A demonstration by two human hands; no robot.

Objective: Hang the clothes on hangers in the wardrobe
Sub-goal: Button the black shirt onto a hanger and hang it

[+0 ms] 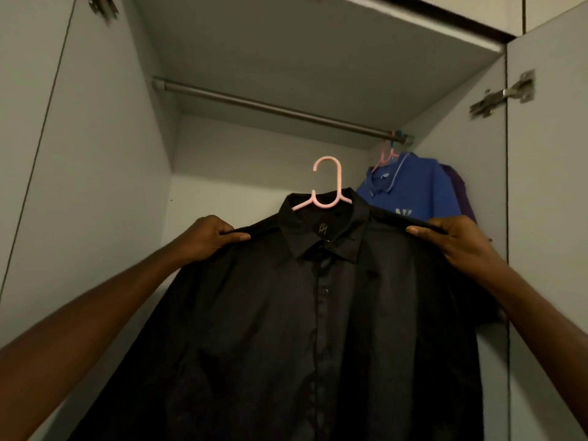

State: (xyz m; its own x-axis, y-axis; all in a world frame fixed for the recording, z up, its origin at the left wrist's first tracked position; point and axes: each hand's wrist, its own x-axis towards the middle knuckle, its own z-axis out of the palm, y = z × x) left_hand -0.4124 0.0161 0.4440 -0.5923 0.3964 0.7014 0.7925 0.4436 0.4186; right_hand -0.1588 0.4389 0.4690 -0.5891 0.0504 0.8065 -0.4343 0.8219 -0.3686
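A black button-up shirt (318, 313) fills the lower middle of the head view, draped on a pink hanger (327, 183) whose hook sticks up above the collar. My left hand (210, 237) grips the shirt's left shoulder, thumb on the front. My right hand (451, 240) grips the right shoulder the same way. The hook hangs free, well below the metal wardrobe rail (270, 108) that crosses the open wardrobe above.
A blue polo shirt (410, 186) hangs on a pink hanger at the rail's far right end, with a purple garment (461, 192) behind it. Open wardrobe doors stand at the left (63, 154) and right (547, 186); a hinge (506, 93) juts from the right one.
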